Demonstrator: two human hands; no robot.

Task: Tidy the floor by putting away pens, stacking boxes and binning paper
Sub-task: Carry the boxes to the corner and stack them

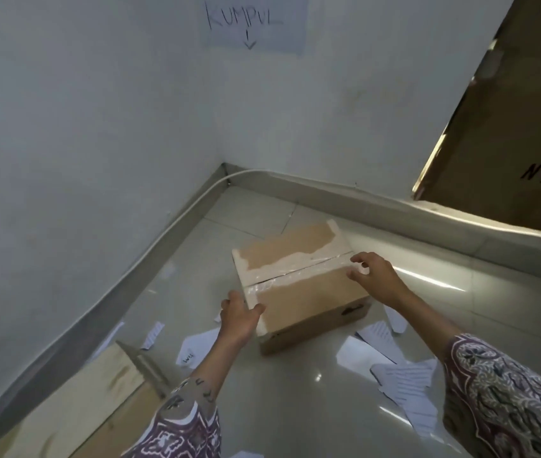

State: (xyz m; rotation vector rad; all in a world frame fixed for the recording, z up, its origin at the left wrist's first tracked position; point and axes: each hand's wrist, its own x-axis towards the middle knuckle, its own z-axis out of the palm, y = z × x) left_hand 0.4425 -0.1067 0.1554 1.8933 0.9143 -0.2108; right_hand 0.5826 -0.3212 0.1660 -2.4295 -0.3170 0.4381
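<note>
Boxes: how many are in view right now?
3: a taped box between both hands, a pale box bottom left by the wall, a large box leaning top right. More may lie outside the frame.
</note>
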